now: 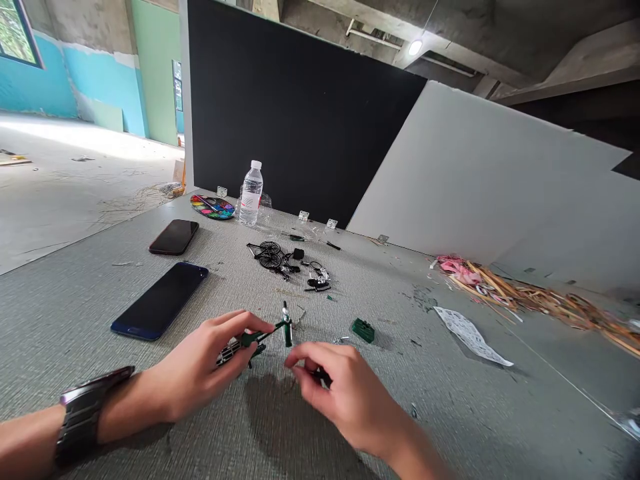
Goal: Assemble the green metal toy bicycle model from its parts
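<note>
Black wristband (84, 415) circles the person's left wrist at the near edge of the view. Beyond it, on a speckled grey-green tabletop (70, 347), lie a blue-edged smartphone (160, 301) and a dark red phone (174, 237), both face-up with dark screens and no readable writing. Farther back sit a round watercolour palette (213, 207) and a clear water bottle (251, 193), upright, its label too small and pale to read.

The left hand (195, 367) is closed, gripping a small green model part (260, 337) between thumb and fingers; a silver rod stands up from its far end, and a striped piece (231, 351) is half hidden behind the fingers. The right hand (345, 393), slightly blurred, pinches a small dark piece (321, 377), mostly covered by its fingers, so its shape is hard to make out.

Just behind the hands lies a scattered miniature bicycle model (270, 255), black wheels and frame among loose black parts. A green block (363, 330) sits to the right of the hands, well apart from a printed paper strip (470, 335), whose print is unreadable. At far right, wooden splints (535, 297) and pink wrapping (457, 269) run out of the frame.
</note>
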Action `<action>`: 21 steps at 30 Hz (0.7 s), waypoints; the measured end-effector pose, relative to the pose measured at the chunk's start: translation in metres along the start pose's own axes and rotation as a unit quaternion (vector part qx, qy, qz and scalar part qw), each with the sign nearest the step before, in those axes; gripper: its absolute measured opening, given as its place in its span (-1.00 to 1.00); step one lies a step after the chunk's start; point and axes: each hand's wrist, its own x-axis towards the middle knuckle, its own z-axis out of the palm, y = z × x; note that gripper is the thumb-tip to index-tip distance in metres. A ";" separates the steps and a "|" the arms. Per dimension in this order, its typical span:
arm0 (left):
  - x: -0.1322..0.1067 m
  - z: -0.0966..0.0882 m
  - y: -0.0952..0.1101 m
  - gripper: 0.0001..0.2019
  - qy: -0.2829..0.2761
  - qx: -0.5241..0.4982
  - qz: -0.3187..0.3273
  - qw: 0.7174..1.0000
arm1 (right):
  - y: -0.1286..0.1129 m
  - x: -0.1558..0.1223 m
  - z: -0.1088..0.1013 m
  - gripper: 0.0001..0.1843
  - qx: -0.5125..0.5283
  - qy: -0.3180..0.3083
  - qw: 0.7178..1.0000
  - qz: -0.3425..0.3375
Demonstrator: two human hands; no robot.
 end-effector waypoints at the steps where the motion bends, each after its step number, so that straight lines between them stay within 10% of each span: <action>1: 0.001 0.000 0.000 -0.76 -0.002 -0.001 0.000 1.000 | 0.000 0.000 -0.001 -0.79 0.009 0.031 0.999 -0.002; 8: 0.000 0.000 0.001 -0.75 -0.003 -0.008 -0.004 1.000 | 0.002 0.006 0.013 -0.81 0.048 0.207 0.977 0.001; 21: 0.002 0.002 0.001 -0.75 0.004 -0.017 -0.019 1.000 | 0.004 0.015 0.051 -0.83 0.087 0.306 0.948 0.006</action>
